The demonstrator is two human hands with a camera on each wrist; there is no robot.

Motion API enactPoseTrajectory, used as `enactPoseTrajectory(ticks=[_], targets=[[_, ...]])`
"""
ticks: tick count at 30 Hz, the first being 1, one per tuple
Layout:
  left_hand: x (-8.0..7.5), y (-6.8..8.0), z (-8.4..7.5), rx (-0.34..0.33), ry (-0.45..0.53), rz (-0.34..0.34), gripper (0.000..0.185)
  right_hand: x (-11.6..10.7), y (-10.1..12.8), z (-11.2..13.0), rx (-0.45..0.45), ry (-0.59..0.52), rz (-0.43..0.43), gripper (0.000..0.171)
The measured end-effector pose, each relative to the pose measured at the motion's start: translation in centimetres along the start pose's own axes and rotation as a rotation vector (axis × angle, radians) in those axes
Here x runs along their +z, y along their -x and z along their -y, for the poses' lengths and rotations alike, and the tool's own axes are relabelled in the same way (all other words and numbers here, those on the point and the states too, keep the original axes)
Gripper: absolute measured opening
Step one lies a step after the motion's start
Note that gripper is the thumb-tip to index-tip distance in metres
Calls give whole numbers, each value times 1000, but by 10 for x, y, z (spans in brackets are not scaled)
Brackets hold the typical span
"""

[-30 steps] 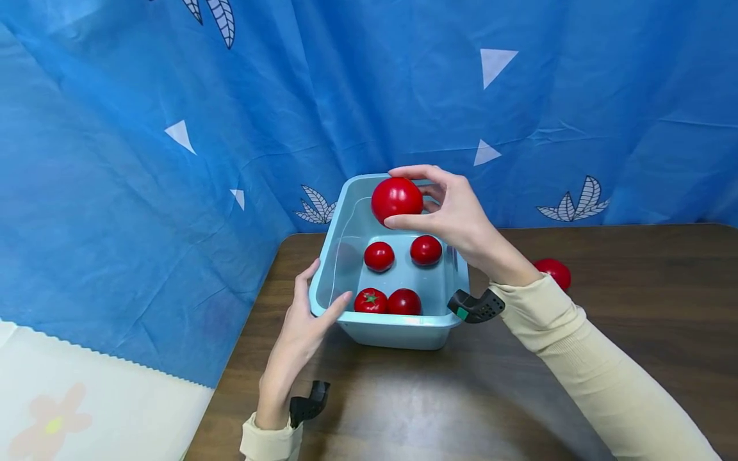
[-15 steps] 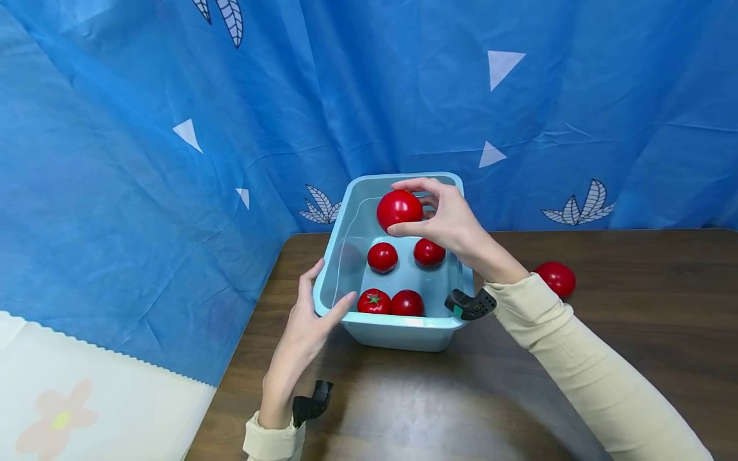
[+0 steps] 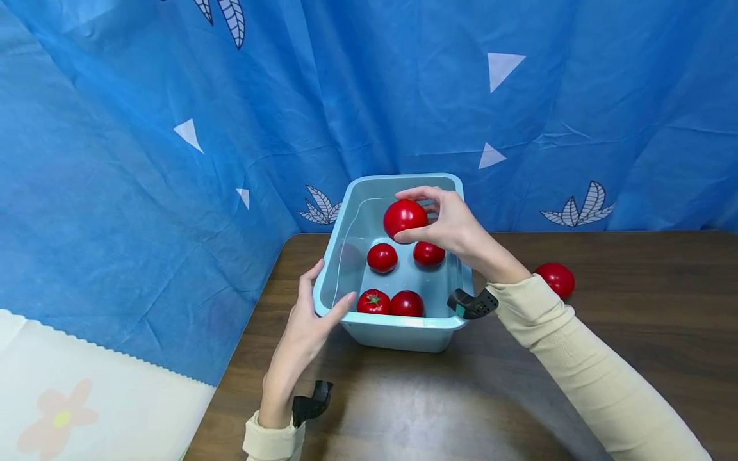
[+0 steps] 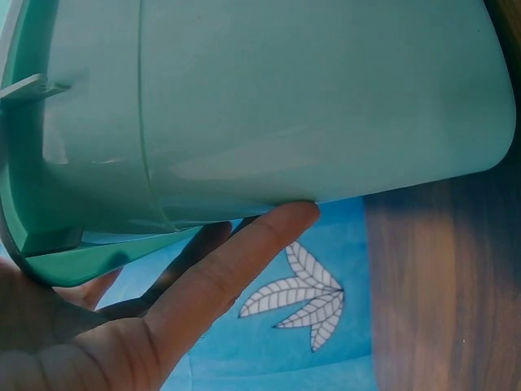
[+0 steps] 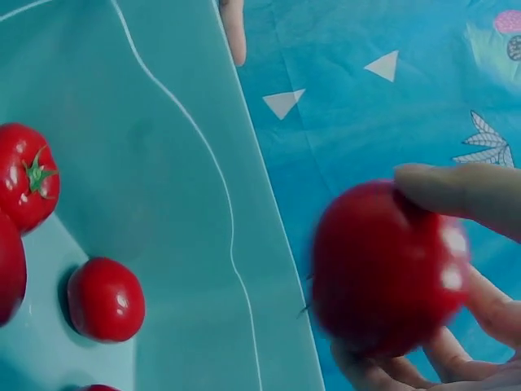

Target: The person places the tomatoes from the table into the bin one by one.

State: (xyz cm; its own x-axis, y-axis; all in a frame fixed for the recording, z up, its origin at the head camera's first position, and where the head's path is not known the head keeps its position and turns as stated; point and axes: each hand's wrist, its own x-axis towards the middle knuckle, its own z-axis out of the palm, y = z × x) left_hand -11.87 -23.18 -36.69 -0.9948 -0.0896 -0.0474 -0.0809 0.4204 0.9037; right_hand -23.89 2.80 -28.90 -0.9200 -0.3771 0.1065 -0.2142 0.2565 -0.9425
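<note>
My right hand (image 3: 444, 221) holds a red tomato (image 3: 405, 219) between thumb and fingers, up in the air over the far half of a light blue plastic bin (image 3: 398, 322). In the right wrist view the held tomato (image 5: 391, 269) looks blurred. My left hand (image 3: 308, 320) grips the bin's near left corner, thumb over the rim and fingers along the outer wall. On the bin's floor lie several more tomatoes: one with a green stem (image 3: 373, 301) beside a plain one (image 3: 407, 303) at the near wall, and two farther back.
Another red tomato (image 3: 556, 279) lies on the dark wooden table (image 3: 646, 307) right of the bin, partly behind my right sleeve (image 3: 571, 326). A blue patterned curtain (image 3: 380, 96) hangs close behind the bin. A pale cloth with a flower (image 3: 60, 419) is at the lower left.
My right hand has lowered the tomato a little into the bin's opening, and slightly to the right. The left hand stays on the bin's corner. The whole view has shifted slightly.
</note>
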Motion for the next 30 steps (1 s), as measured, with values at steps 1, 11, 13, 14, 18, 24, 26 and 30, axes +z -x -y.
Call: enactPoseTrajectory(ticks=[1, 11, 13, 14, 18, 24, 26, 30], targets=[[0, 0, 0, 2, -1, 1, 90, -1, 0, -1, 2, -9, -3, 65], [-1, 0, 4, 21, 8, -2, 89, -5, 6, 1, -29, -9, 24, 56], [0, 0, 4, 23, 1, 0, 89, -7, 8, -1, -27, -7, 25, 57], [0, 0, 5, 24, -2, 2, 89, -9, 10, -2, -28, -4, 23, 57], [1, 0, 5, 23, -11, 5, 89, -23, 20, -5, -30, 9, -5, 57], [2, 0, 3, 22, -1, 10, 90, -64, 45, -25, 19, 63, -92, 58], [0, 0, 3, 21, -4, 8, 90, -77, 54, -40, 57, 94, -110, 58], [0, 0, 2, 27, -8, 5, 90, -102, 71, -77, 93, 172, -147, 57]])
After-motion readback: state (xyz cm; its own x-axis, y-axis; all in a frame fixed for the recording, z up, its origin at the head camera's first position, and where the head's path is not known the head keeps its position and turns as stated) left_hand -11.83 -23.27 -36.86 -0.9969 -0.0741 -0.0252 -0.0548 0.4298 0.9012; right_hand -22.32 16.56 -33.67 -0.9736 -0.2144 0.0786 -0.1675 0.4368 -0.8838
